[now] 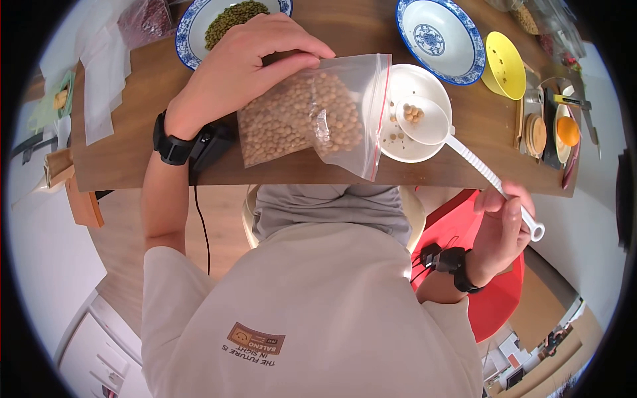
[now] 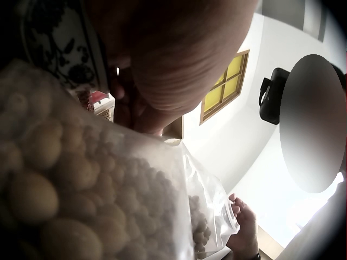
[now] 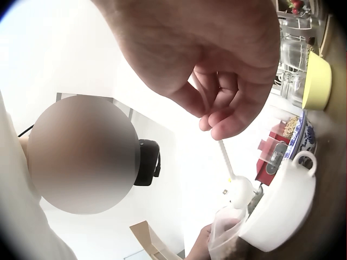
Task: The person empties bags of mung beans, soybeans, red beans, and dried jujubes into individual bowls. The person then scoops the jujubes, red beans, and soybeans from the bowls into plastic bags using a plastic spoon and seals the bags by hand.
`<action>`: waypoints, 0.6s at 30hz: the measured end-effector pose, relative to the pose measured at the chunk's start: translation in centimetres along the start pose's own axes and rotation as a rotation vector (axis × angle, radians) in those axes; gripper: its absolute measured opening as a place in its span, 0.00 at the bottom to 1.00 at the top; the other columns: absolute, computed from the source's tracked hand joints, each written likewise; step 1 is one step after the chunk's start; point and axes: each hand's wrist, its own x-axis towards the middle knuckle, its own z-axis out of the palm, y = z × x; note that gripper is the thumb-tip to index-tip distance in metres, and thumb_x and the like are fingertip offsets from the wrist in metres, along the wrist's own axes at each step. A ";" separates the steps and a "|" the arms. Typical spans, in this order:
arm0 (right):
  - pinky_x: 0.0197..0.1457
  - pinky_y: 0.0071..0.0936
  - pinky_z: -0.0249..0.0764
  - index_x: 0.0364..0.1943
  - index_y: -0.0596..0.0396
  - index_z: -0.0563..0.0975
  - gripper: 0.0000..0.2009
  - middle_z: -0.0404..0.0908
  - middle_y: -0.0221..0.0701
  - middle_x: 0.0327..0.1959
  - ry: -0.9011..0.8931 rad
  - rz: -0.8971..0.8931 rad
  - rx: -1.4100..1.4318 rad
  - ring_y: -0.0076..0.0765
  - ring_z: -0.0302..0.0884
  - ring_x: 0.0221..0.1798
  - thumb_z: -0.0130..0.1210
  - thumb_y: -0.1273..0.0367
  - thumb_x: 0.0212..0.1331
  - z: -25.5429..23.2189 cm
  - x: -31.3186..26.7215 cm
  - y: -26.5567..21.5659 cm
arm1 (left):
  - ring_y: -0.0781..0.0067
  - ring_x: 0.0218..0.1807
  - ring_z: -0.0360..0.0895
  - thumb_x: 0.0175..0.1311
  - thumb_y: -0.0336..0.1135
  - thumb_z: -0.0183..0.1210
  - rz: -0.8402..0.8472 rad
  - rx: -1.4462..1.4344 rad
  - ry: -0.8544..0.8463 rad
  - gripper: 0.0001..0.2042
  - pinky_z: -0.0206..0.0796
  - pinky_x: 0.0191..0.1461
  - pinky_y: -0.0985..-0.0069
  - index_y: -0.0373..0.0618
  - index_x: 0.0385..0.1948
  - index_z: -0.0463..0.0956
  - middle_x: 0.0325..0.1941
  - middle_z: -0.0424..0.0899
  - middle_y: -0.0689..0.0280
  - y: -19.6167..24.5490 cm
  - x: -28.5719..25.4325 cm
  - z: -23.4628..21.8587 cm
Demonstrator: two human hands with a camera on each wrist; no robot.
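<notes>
My left hand [image 1: 247, 61] grips the upper edge of a clear zip bag of round, pale-brown beans [image 1: 298, 116]. The bag lies tilted, its red-striped mouth toward the white bowl [image 1: 398, 151]; the beans fill the near part of the left wrist view. My right hand [image 1: 505, 222] pinches the long ribbed handle of a white spoon [image 1: 483, 170] near its ringed end. In the head view the spoon's scoop overlaps the bowl and the bag's mouth, with a few beans in it. Small bits lie on the bowl's floor. The bowl's loop handle [image 3: 307, 162] shows in the right wrist view.
Behind the bag stands a blue-and-white dish of green beans [image 1: 232, 26]. A second patterned dish [image 1: 458, 40] and a yellow bowl [image 1: 505, 63] stand at the back right. Jars [image 1: 535, 132] and an orange [image 1: 567, 131] are farther right, clear plastic bags [image 1: 106, 79] at the left.
</notes>
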 end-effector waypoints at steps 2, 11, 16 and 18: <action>0.34 0.31 0.75 0.46 0.67 0.82 0.16 0.81 0.38 0.24 -0.049 -0.066 -0.037 0.35 0.79 0.27 0.57 0.63 0.74 0.7 -0.1 -0.5 | 0.68 0.42 0.78 0.66 0.27 0.65 -0.003 -0.010 0.003 0.06 0.71 0.48 0.73 0.41 0.42 0.87 0.41 0.89 0.68 0.0 0.0 0.0; 0.32 0.23 0.69 0.47 0.61 0.87 0.11 0.79 0.34 0.36 -0.450 -0.213 -0.263 0.27 0.77 0.31 0.61 0.82 0.62 4.1 1.0 -1.7 | 0.66 0.43 0.79 0.65 0.26 0.65 -0.015 0.026 -0.032 0.08 0.71 0.50 0.72 0.42 0.44 0.87 0.39 0.88 0.66 0.3 0.1 -0.3; 0.31 0.22 0.70 0.48 0.58 0.88 0.13 0.79 0.33 0.35 -0.399 -0.226 -0.243 0.27 0.77 0.31 0.62 0.83 0.61 3.5 1.0 -1.8 | 0.62 0.48 0.82 0.65 0.26 0.65 -0.051 0.024 0.011 0.09 0.73 0.55 0.70 0.40 0.45 0.86 0.46 0.86 0.62 1.8 0.6 -0.4; 0.31 0.23 0.71 0.48 0.57 0.88 0.12 0.81 0.33 0.34 -0.387 -0.195 -0.235 0.28 0.78 0.31 0.63 0.81 0.62 2.9 1.0 -2.0 | 0.61 0.50 0.82 0.65 0.25 0.65 -0.077 0.005 -0.050 0.09 0.73 0.56 0.71 0.39 0.45 0.85 0.49 0.85 0.60 2.1 0.8 -0.6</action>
